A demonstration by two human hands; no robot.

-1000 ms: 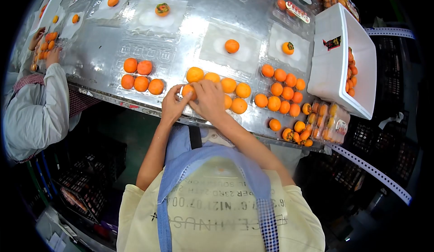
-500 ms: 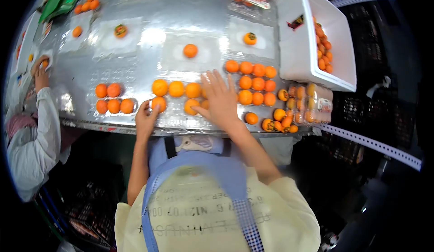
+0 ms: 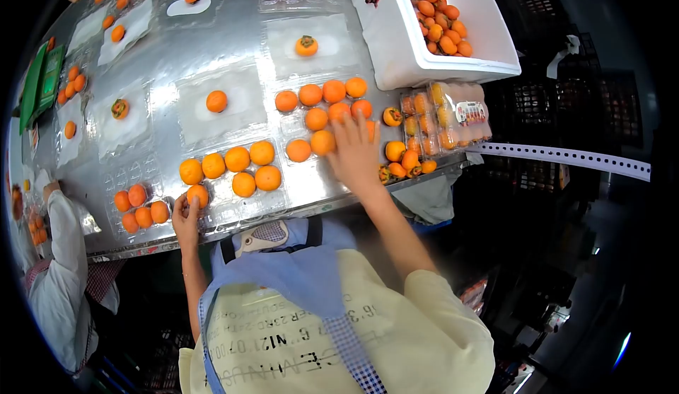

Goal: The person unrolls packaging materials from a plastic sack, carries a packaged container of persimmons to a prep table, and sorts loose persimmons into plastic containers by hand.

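My left hand (image 3: 187,221) is at the table's front edge, thumb and fingers closed around the side of a persimmon (image 3: 198,196). This fruit sits at the lower left corner of a clear plastic tray holding several orange persimmons (image 3: 237,158) in two rows. My right hand (image 3: 353,155) reaches over a second group of persimmons (image 3: 310,95) to the right, fingers spread and pointing away from me. Its fingertips touch or hover over fruit there, and the hand partly hides a persimmon (image 3: 371,131). Whether the fingertips press on any fruit I cannot tell.
A white foam box (image 3: 396,47) of persimmons stands at the back right. Stacked filled clear packs (image 3: 470,114) and loose persimmons (image 3: 410,159) lie right of my hand. Lined trays (image 3: 216,122) bear single fruits. A co-worker's sleeve (image 3: 65,217) is at the left.
The view has swung to the right. My right hand has moved from the middle tray to the right-hand group of persimmons. My left hand stays at the same corner persimmon.
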